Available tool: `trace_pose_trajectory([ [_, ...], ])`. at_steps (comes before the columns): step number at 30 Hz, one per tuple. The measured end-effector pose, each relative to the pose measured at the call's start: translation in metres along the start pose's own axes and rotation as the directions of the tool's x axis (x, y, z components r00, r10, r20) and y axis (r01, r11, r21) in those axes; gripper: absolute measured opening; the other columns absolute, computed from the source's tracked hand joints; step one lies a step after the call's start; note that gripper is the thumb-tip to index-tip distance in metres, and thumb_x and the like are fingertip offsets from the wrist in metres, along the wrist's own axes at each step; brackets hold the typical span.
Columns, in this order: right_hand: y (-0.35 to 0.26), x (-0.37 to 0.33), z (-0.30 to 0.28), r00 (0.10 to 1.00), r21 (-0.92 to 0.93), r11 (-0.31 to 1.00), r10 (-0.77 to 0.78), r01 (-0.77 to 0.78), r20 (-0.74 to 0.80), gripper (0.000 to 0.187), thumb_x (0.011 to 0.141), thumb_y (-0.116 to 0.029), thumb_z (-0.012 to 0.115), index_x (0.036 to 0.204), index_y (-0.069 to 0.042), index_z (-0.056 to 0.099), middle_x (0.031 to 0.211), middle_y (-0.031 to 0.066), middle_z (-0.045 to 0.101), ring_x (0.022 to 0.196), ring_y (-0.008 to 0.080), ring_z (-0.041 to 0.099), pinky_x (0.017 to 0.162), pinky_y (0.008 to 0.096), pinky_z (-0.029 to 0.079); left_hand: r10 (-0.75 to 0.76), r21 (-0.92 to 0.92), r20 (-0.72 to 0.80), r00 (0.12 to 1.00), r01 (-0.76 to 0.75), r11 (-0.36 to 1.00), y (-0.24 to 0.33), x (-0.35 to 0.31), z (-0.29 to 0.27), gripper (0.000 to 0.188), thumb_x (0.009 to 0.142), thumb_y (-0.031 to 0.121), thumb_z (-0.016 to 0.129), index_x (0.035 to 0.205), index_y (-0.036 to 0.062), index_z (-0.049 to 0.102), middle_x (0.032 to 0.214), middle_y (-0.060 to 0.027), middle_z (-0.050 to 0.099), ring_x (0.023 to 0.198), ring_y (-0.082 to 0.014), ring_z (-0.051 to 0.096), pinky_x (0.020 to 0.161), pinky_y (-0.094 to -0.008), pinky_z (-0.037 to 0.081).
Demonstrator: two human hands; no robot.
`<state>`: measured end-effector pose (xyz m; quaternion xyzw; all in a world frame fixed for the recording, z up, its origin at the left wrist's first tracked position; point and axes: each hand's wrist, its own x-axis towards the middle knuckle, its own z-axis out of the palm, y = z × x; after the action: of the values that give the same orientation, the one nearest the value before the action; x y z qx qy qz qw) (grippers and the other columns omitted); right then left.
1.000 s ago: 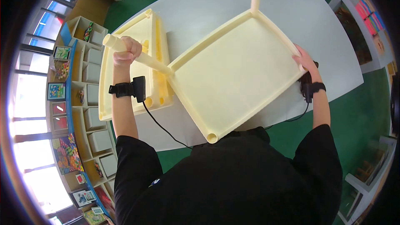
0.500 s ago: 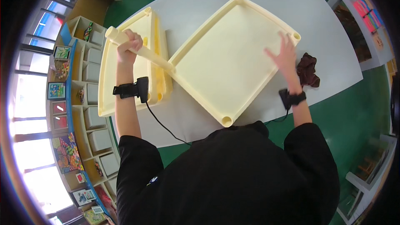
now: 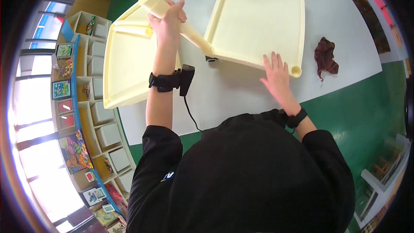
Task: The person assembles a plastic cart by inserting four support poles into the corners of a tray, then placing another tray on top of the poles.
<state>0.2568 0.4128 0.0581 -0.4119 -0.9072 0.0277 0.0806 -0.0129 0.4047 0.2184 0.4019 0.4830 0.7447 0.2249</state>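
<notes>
A cream plastic shelf tray (image 3: 258,17) with a raised rim and round corner sockets is tilted over the white table. From its near left corner rises a cream tube post (image 3: 196,39), and my left hand (image 3: 167,19) is wrapped round it below the thicker top end. Under that same corner shows a black caster wheel (image 3: 211,59). My right hand (image 3: 277,75) lies with fingers spread against the near rim, beside the near right socket. Left of the post sits another cream tray (image 3: 129,67), with a loose tube (image 3: 133,30) lying across its far part.
A crumpled dark brown cloth (image 3: 326,57) lies on the white table (image 3: 358,56) to the right. Along the left wall runs a low shelf unit (image 3: 97,86) with white bins and framed pictures. Black straps circle my wrists, and a cable (image 3: 189,112) hangs from the left one.
The tray has turned and shifted away and to the right, bringing the caster into view. My left hand moved right with the post. My right hand slid from the right rim to the near rim.
</notes>
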Motion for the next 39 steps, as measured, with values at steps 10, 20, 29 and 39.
trace_pose_trajectory([
  [10,0.042,0.038,0.008,0.977,-0.092,0.975,-0.206,0.201,-0.049,0.067,0.06,-0.027,0.07,0.119,-0.014,0.042,0.123,0.0024,0.042,0.11,0.0323,0.041,0.087,0.0363,0.038,-0.093,-0.089,0.557,0.826,0.171,0.981,-0.005,0.004,-0.014,0.019,0.063,-0.008,0.053,0.057,0.0052,0.041,0.049,-0.0062,0.044,0.043,-0.0143,0.041,0.045,-0.0254,0.033],
  [20,0.056,0.039,0.009,0.961,-0.01,0.961,-0.276,0.275,-0.004,0.066,0.06,-0.03,0.069,0.119,-0.016,0.043,0.125,-0.0007,0.041,0.111,0.0308,0.04,0.088,0.0354,0.038,0.102,-0.201,0.95,0.294,0.331,0.922,-0.021,0.035,-0.012,0.024,0.064,0.007,0.056,0.054,0.0112,0.035,0.046,0.0005,0.04,0.037,-0.0106,0.036,0.04,-0.0241,0.029],
  [29,0.076,0.059,0.006,0.953,0.003,0.953,-0.302,0.302,0.025,0.066,0.061,-0.027,0.069,0.121,-0.019,0.041,0.127,-0.0037,0.039,0.115,0.0285,0.037,0.093,0.0397,0.033,-0.055,-0.155,0.652,0.756,0.204,0.967,-0.009,-0.011,0.005,0.015,0.064,0.001,0.055,0.06,0.0052,0.042,0.049,-0.0053,0.045,0.044,-0.015,0.042,0.045,-0.0272,0.036],
  [39,0.063,0.053,0.015,0.964,0.029,0.964,-0.266,0.265,0.007,0.069,0.059,-0.024,0.07,0.121,-0.019,0.04,0.128,-0.0019,0.038,0.116,0.0299,0.036,0.095,0.0444,0.03,0.074,0.268,-0.14,0.987,-0.035,0.963,-0.022,-0.039,0.024,0.016,0.069,-0.003,0.061,0.065,0.0035,0.047,0.059,-0.0047,0.049,0.053,-0.0141,0.051,0.055,-0.0246,0.042],
])
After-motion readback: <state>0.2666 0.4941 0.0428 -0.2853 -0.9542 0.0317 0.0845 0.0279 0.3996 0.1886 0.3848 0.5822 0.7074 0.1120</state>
